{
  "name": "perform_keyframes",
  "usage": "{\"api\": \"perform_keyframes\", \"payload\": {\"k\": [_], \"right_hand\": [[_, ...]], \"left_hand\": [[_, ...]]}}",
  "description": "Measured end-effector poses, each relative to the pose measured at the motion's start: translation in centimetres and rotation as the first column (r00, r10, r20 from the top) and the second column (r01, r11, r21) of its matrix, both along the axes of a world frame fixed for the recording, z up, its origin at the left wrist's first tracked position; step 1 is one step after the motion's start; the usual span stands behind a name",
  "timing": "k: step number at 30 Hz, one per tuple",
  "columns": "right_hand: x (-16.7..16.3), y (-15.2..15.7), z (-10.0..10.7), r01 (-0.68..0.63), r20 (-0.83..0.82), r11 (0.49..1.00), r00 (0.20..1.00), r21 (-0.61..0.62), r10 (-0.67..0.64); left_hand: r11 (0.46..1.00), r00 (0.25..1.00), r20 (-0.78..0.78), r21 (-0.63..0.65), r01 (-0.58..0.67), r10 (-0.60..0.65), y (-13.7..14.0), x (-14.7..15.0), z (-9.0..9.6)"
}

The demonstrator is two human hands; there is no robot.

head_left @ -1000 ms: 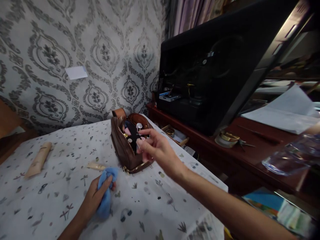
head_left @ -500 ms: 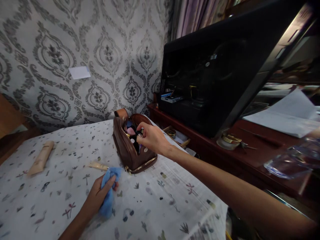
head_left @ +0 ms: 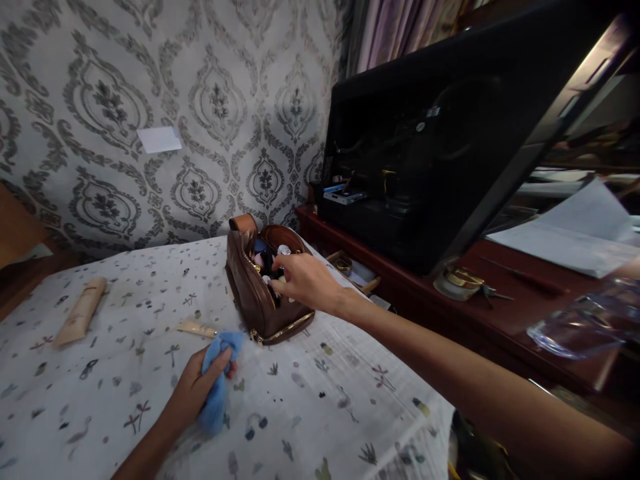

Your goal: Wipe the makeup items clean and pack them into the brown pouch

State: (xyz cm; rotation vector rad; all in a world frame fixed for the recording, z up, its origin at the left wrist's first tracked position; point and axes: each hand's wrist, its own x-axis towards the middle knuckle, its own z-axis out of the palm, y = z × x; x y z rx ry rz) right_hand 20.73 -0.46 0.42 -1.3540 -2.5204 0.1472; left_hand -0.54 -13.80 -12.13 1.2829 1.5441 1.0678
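Clutching a blue cloth point(head_left: 214, 403) in my left hand point(head_left: 207, 373), I am keeping those fingers closed round its bunched folds. My right hand point(head_left: 307, 283) is reaching into the mouth of the brown bag point(head_left: 245, 287), thumb and forefinger standing apart; whether they are holding anything among the small items inside, I cannot tell. The bag is standing open on a white tablecloth point(head_left: 285, 407), near its right edge. 2 beige tubes are lying to its left: the smaller tube point(head_left: 197, 328) just beside the blue cloth, the larger tube point(head_left: 83, 313) well apart. Beyond, a black screen point(head_left: 390, 153) is standing on a red-brown desk point(head_left: 520, 293), where white paper point(head_left: 575, 233) is lying. A wall point(head_left: 220, 53) is rising behind, and purple curtains point(head_left: 400, 30) are hanging in the corner.

Compared with 0.5 seconds ago, my right fingers are spreading wider rather than pinching a small dark object, and a round silvery top point(head_left: 283, 250) is showing beyond them. My left hand is staying put.

The blue cloth is looking soft and fuzzy, the bag smooth and leathery with a curving gold zip point(head_left: 290, 330); grey scrolls are covering the wall, and tiny plants and birds are dotting the tablecloth.
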Motion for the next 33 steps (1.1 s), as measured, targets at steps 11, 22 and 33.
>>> {"api": "perform_keyframes", "payload": {"k": [11,22,33], "right_hand": [[-0.2,1.9,0.9,-0.071,0.054,0.997,0.996,0.021,0.07],[-1.4,3.9,0.0,-0.145,0.173,0.984,0.972,-0.105,0.162],[-0.8,2.6,-0.9,-0.134,-0.232,0.99,0.962,0.049,0.142]], "left_hand": [[1.0,1.0,-0.004,-0.018,0.003,-0.003,0.0,-0.1,-0.5],[0.999,0.999,-0.009,-0.01,0.038,-0.038,0.1,0.1,0.5],[0.995,0.986,0.137,0.027,-0.101,0.096,0.2,-0.5,1.1]]}}
